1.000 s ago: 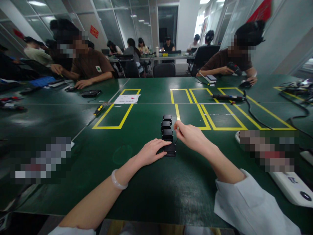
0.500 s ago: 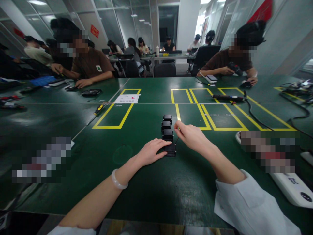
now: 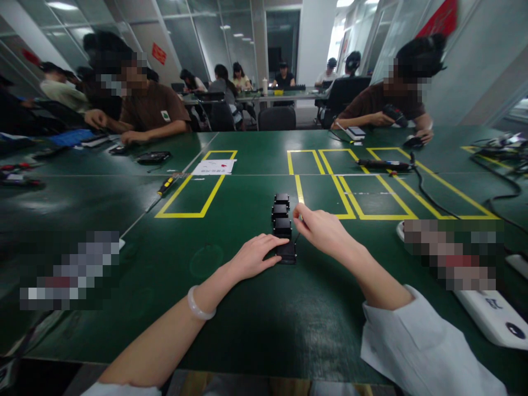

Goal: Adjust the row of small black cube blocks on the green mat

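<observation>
Four black, box-like blocks (image 3: 282,225) are sitting in a line on the green table (image 3: 247,330), the row running from the nearest block (image 3: 286,250) toward twelve o'clock. Small bright dots are showing along their sides. The nearest is lying flat and low, partly hidden at its nine o'clock side. A thin dark tool (image 3: 297,238) is slanting from that block's two o'clock corner toward one o'clock, its upper end hidden; contact is too small to tell.

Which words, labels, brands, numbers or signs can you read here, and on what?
No text reads clearly.
White sheet: small characters, too blurred to read.
White device, right: dark marking, not legible.
Red wall sign: too blurred.
Shirt patch: green mark, no readable word.
</observation>
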Demonstrator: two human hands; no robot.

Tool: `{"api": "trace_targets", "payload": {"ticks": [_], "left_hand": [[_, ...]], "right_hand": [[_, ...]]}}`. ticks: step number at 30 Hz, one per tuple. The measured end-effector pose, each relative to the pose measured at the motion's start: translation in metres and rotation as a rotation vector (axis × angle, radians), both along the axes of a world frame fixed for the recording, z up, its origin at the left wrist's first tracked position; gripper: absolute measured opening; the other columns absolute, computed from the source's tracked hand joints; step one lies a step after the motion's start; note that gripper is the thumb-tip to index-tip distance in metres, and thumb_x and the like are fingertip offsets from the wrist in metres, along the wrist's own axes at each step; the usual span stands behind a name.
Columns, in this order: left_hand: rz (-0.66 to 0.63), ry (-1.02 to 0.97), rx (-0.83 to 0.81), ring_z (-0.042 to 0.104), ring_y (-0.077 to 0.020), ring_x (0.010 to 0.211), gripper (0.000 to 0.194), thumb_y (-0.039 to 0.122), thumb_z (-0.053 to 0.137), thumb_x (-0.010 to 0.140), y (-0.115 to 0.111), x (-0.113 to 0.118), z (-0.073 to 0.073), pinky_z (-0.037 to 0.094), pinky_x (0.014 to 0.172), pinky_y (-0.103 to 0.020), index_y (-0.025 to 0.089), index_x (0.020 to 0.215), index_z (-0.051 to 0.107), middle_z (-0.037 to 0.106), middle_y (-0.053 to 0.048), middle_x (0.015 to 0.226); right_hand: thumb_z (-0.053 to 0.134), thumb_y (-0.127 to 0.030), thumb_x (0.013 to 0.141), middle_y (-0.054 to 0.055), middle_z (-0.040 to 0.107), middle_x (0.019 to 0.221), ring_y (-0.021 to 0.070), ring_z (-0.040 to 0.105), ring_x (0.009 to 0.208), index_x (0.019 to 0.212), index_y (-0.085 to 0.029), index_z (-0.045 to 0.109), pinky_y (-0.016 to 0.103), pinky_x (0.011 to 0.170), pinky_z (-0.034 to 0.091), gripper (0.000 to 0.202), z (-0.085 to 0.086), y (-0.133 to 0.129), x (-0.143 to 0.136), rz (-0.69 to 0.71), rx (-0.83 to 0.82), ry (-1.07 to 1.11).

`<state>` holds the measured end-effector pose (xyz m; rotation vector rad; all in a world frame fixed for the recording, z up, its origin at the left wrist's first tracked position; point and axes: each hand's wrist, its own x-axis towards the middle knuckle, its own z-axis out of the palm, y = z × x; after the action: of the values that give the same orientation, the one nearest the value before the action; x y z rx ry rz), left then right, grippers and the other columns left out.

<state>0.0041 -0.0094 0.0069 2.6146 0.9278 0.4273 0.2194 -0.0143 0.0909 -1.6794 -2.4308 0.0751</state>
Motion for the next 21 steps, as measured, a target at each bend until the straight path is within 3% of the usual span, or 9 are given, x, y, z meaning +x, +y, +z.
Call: {"api": "trace_targets", "payload": {"ticks": [4, 21], "left_hand": [[0.001, 0.002, 0.003, 0.053, -0.0214, 0.107, 0.043, 0.029, 0.052, 0.093, 0.0, 0.0008, -0.0001, 0.044, 0.093, -0.036, 0.027, 0.135, 0.043, 0.058, -0.004, 0.123], [0.005, -0.004, 0.011, 0.054, -0.0209, 0.106, 0.043, 0.03, 0.052, 0.093, 0.0006, -0.0002, -0.0017, 0.045, 0.092, -0.035, 0.028, 0.135, 0.044, 0.058, -0.005, 0.122]], "right_hand": [[0.033, -0.04, 0.097, 0.002, 0.066, 0.076, 0.0177, 0.061, 0.068, 0.1, -0.022, 0.049, 0.024, 0.054, 0.024, 0.025, -0.0015, 0.0014, 0.0002, -0.002, -0.008, 0.016], [0.033, -0.028, 0.094, 0.004, 0.066, 0.078, 0.0163, 0.058, 0.065, 0.107, -0.021, 0.049, 0.025, 0.054, 0.025, 0.021, 0.004, -0.0025, -0.0009, 0.013, -0.028, -0.001]]}}
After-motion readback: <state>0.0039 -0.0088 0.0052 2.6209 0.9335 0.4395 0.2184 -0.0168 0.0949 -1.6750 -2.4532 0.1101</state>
